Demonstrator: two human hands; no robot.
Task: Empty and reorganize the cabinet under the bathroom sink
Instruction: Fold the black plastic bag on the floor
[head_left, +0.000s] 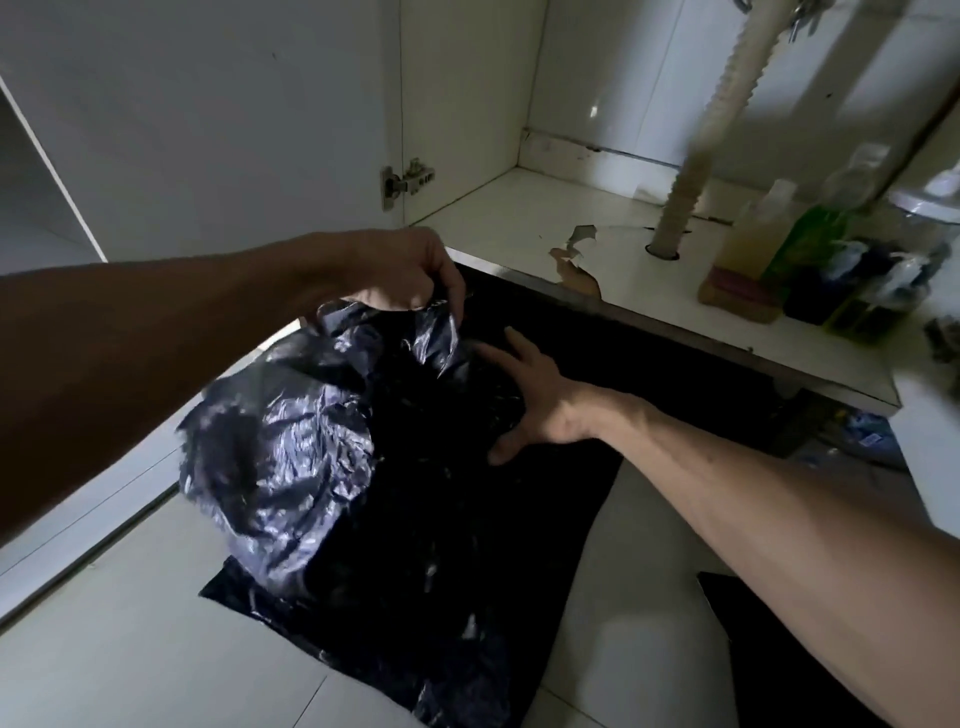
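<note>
A crumpled black plastic bag sits on the pale tiled floor in front of the open cabinet. My left hand pinches the bag's top edge and lifts it. My right hand is spread with straight fingers and presses against the bag's right side. The cabinet floor is white, with peeled laminate near its front edge. At the cabinet's right stand a bottle of yellow liquid and a bottle of green liquid.
A ribbed drain hose drops through a hole in the cabinet floor. The open cabinet door with its hinge stands at the left. A clear container and dark small items crowd the far right. Another black sheet lies at the lower right.
</note>
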